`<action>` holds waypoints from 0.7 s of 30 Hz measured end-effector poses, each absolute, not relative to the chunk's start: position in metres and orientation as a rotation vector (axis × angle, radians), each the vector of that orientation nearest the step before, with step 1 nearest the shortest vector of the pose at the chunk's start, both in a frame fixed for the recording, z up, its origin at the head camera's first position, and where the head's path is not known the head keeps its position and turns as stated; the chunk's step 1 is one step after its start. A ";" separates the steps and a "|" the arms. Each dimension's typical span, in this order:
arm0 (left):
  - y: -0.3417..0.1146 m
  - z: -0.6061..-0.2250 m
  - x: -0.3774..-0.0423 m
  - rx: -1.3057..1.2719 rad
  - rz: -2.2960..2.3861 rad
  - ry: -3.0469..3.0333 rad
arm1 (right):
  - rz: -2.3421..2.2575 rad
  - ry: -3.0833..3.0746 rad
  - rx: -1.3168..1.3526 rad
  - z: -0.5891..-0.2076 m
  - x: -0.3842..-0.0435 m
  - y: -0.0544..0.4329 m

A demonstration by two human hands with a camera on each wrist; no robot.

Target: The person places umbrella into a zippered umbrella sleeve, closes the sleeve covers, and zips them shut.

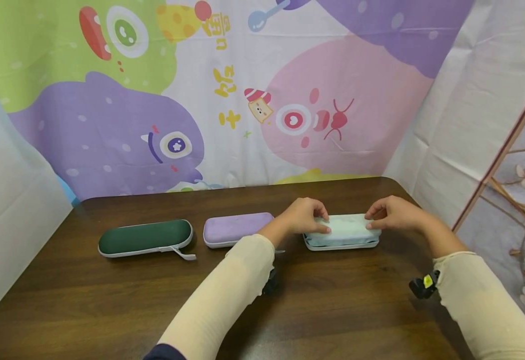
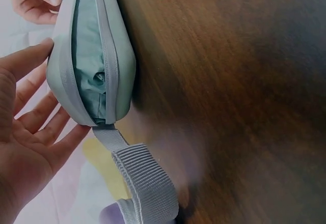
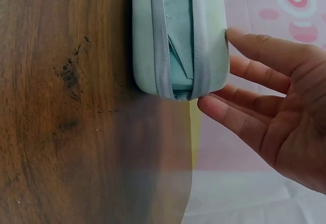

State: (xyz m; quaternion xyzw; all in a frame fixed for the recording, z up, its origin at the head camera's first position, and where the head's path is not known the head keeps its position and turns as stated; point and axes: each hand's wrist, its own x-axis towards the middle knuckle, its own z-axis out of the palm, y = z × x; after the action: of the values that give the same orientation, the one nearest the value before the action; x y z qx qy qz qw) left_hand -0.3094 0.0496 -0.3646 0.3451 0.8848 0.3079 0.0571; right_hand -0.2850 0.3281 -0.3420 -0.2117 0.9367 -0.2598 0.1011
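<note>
A mint-green pencil case [image 1: 347, 231] lies at the right of the table, its zipper undone along the front. Between lid and base, the teal lining [image 2: 90, 56] shows in the left wrist view. My left hand [image 1: 302, 216] holds the lid at its left end, thumb on the near side and fingers toward the back. At the other end my right hand [image 1: 395, 214] holds the lid in the same way, its thumb against the top in the right wrist view. A grey ribbed strap [image 2: 145, 178] hangs off the left end of the case.
Left of the mint case lies a purple pencil case [image 1: 233, 229], partly behind my left forearm. Farther left sits a dark green pencil case [image 1: 145, 237] with a pale strap. A cartoon-print cloth [image 1: 226, 155] hangs behind the brown wooden table [image 1: 109, 300].
</note>
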 end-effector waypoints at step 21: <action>0.050 -0.365 -0.309 1.111 0.700 2.696 | -0.624 2.840 -0.687 -0.346 -0.284 0.318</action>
State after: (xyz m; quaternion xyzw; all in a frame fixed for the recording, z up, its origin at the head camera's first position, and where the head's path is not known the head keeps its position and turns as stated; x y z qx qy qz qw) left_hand -0.3091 0.0500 -0.3647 0.3695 0.8967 0.2330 0.0715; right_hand -0.2837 0.3177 -0.3455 -0.2294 0.9477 -0.2081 0.0767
